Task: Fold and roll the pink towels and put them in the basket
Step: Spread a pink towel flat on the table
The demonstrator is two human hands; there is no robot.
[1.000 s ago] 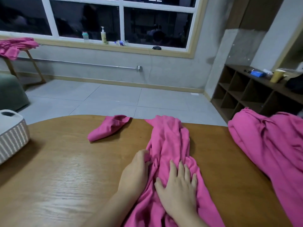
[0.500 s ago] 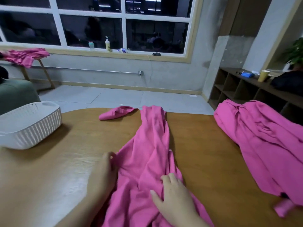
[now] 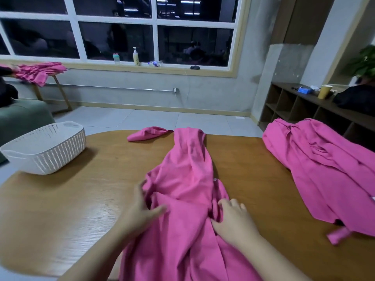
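A long crumpled pink towel (image 3: 186,179) lies down the middle of the wooden table (image 3: 81,199), running from the far edge towards me. My left hand (image 3: 140,211) grips its left edge, thumb on top of the cloth. My right hand (image 3: 233,218) has its fingers curled into a fold on the towel's right side. A white perforated basket (image 3: 56,157) stands on the table's far left and looks empty. A small folded pink towel (image 3: 146,133) lies at the far edge, left of the long towel.
A heap of pink towels (image 3: 316,169) covers the table's right side and hangs over its edge. More pink cloth (image 3: 38,72) sits on a stool by the window. A dark cubby shelf (image 3: 294,110) stands at the right, a green seat (image 3: 20,116) at the left.
My hands have pulled back towards me and apart, spreading the near part of the towel wider. The view has risen, so the basket now shows fully.
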